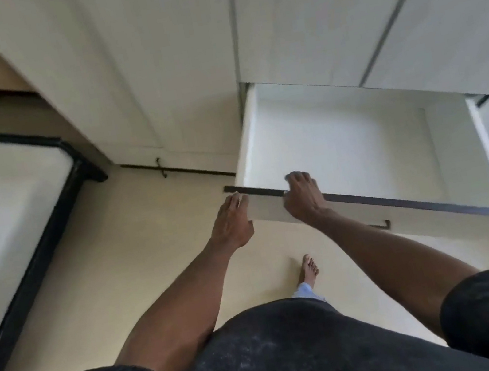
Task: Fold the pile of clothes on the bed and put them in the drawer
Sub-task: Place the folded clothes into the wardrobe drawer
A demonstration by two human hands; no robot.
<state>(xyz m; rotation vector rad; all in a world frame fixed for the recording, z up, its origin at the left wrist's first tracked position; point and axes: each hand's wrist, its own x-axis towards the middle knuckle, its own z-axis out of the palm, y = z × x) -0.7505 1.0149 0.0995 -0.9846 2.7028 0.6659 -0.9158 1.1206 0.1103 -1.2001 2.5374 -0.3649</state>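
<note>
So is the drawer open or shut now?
Open. The drawer is pulled out from the wardrobe, its white inside shows, and nothing visible lies in it. The right hand grips its front edge.

The right hand [302,196] lay over the front edge of the drawer [344,149], its fingertips blurred inside and its palm out of sight. The left hand [232,223] showed only its back, so contact with the drawer front could not be told. The drawer's right end ran to the frame's right edge. At the left, the bed [4,206] was blurred and cut off; no clothes showed on the visible part.
</note>
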